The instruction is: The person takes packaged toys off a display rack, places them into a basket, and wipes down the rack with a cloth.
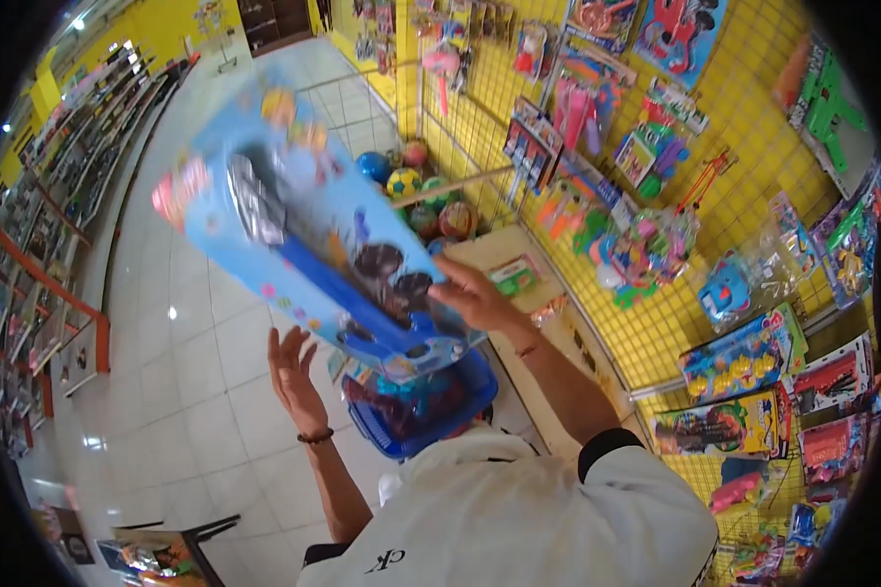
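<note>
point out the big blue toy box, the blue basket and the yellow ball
big blue toy box (331, 278), head view, middle of front
blue basket (373, 428), head view, side wall
yellow ball (403, 183), head view, its middle

From the grip of my right hand (472, 295), the toy package (338, 240) extends forward and left; my left hand (295, 380) is near its left edge. Below the grip sits a basket (374, 428) with packaged goods (423, 393) in it. Ahead, balls (404, 182) lie behind a rail (465, 185). Right of the grip, a low ledge (582, 364) runs along a wire grid wall (729, 201), where toy packs (739, 367) hang. Well to its left, across the tiled floor (181, 382), stand stocked shelves (69, 186).
</note>
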Available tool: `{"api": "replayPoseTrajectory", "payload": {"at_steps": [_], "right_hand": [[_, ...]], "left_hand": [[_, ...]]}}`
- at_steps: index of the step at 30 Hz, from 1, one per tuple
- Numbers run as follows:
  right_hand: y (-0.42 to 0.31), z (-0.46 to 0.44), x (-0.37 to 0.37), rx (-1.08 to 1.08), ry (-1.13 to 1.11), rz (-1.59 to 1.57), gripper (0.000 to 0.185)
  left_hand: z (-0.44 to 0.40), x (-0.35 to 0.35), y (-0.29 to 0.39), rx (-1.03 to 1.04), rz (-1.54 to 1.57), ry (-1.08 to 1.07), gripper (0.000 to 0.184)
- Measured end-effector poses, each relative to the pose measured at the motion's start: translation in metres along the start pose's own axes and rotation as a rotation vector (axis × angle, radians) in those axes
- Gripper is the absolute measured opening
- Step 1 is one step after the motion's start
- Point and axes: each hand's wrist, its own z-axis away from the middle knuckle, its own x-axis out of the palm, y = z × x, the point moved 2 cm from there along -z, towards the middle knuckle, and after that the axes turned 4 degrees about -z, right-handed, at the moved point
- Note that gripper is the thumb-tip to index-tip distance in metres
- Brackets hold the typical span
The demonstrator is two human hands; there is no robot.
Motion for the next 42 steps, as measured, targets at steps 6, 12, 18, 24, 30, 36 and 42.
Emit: {"api": "replayPoseTrajectory", "payload": {"at_steps": [6,12,18,24,30,36,42], "right_hand": [[0.139,0.049,0.054,0.04,-0.023,0.028,0.042],[0.22,0.091,0.071,0.213,0.151,0.354,0.031],[0.243,0.129,0.094,0.195,0.431,0.373,0.038],[0.242,0.166,0.081,0.52,0.291,0.245,0.039],[0.179,0.155,-0.005,0.337,0.4,0.232,0.04],[-0.041,0.107,-0.126,0.024,0.394,0.449,0.041],[-0.226,0.068,-0.246,-0.372,0.594,0.589,0.032]], "left_hand": [[0.015,-0.05,-0.029,-0.225,0.214,0.017,0.044],[0.074,-0.058,-0.102,-0.359,0.19,-0.017,0.026],[0.117,-0.07,-0.161,-0.347,0.019,-0.027,0.028],[0.132,-0.087,-0.219,-0.354,-0.001,-0.014,0.025],[0.135,-0.119,-0.272,-0.436,-0.167,-0.023,0.016],[0.133,-0.113,-0.275,-0.45,-0.203,0.041,0.019],[0.148,-0.118,-0.298,-0.456,-0.432,0.383,0.027]]}}
